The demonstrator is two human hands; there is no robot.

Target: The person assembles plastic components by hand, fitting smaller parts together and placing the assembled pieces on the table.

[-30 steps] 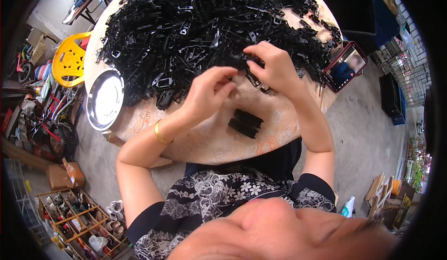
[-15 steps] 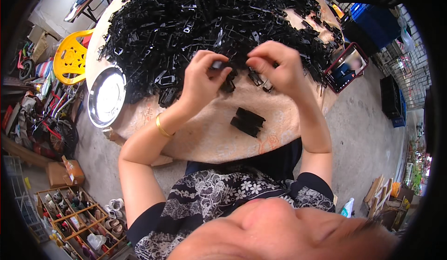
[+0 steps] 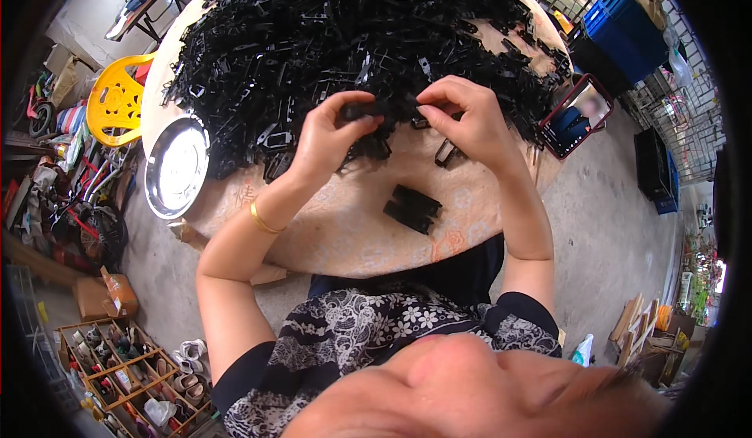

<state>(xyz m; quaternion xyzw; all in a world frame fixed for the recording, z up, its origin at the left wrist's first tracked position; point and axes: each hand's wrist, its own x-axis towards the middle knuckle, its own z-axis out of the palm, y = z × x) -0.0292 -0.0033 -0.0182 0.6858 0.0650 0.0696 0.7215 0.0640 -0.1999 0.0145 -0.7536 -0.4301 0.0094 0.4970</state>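
One parts heap | left fingers: gripping black piece | right fingers (grip: can't tell)

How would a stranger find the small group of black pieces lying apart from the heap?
Start at the rounded table and its big heap of black parts. On the bare near side lies the small group of black pieces. They lie side by side, unlike the jumbled parts beyond.

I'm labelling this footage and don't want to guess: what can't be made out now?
Head view: shape of any piece in the left hand, lost against the dark pile of small black parts.
Head view: the pile's far end, cut off by the top edge.
Head view: bottom of the round metal tray, whited out by glare.
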